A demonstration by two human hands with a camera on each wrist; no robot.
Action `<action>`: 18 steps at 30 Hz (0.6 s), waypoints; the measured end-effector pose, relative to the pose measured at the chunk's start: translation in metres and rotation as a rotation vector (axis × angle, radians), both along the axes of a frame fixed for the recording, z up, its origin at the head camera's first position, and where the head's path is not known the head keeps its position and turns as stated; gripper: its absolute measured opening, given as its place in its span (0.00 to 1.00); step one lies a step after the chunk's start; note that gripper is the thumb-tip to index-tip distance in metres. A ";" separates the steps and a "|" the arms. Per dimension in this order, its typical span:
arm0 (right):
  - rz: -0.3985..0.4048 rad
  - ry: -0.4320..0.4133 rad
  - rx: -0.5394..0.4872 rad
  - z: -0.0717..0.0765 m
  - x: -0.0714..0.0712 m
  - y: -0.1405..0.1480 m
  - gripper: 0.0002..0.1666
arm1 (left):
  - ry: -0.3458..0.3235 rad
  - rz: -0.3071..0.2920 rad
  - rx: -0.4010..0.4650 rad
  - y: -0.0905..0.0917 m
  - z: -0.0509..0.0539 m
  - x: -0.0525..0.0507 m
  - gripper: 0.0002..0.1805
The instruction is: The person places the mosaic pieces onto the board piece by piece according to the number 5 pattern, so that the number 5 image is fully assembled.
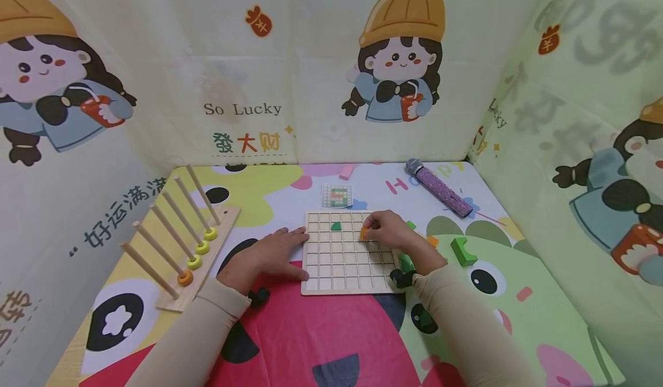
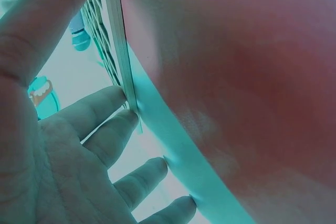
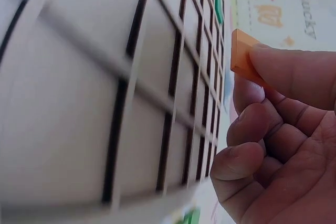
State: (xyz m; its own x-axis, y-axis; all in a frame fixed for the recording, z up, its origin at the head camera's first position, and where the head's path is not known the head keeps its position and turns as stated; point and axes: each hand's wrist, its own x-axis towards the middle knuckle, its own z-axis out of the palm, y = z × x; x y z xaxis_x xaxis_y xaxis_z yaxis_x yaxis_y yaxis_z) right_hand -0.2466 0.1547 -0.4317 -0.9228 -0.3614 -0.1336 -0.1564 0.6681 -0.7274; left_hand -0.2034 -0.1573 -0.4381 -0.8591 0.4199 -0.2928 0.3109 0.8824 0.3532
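Observation:
A wooden grid board [image 1: 336,269] lies flat on the table between the two hands. One green piece [image 1: 336,226] sits in a cell of its upper part. My left hand [image 1: 269,257] touches the board's left edge with fingers and thumb spread and fairly straight, also seen in the left wrist view. Over the board's upper right, my right hand [image 1: 391,232] pinches a small orange block [image 3: 242,56] between thumb and index finger. In the right wrist view that block is held near the grid's surface; whether it touches a cell I cannot tell.
Beyond the board lies a pattern card [image 1: 336,196]. To the right, partly behind the right hand, are green and orange blocks, including a notched green block [image 1: 463,253]. A purple microphone [image 1: 440,188] lies at the back right. A peg stand [image 1: 228,217] with rings stands left.

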 end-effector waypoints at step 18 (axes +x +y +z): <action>0.066 -0.007 0.040 -0.008 -0.013 -0.047 0.03 | -0.017 0.008 0.003 -0.001 -0.002 -0.001 0.58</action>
State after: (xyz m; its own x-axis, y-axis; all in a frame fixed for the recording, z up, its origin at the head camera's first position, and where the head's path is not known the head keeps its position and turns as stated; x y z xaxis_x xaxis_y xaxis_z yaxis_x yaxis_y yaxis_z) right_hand -0.2599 0.1073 -0.4401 -0.8959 -0.4161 -0.1555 -0.1966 0.6852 -0.7013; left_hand -0.2040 -0.1581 -0.4398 -0.8573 0.4139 -0.3062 0.2978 0.8838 0.3609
